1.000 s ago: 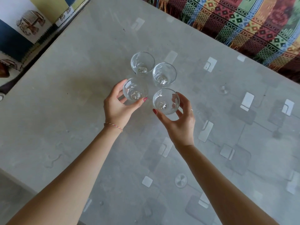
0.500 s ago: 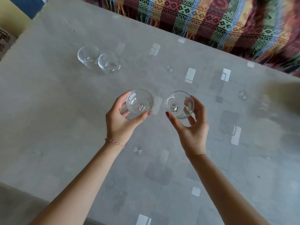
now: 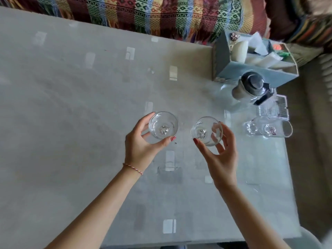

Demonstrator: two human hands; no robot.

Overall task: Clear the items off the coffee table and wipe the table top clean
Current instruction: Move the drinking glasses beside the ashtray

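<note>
Carrying two glasses off coffee table [image 3: 71, 123]: left glass [image 3: 163, 125] is gripped by left hand [image 3: 142, 146], right glass [image 3: 207, 131] pinched by right hand [image 3: 220, 155], both above tabletop. Glasses to be kept upright, apart; jug [image 3: 249, 90] beyond right grip avoided.

red nails, braided bracelet [image 3: 133, 168] on left wrist

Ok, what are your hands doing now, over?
Left hand grips one glass, right hand grips another glass. Jug, organiser box, tipped glass remain on table.
</note>
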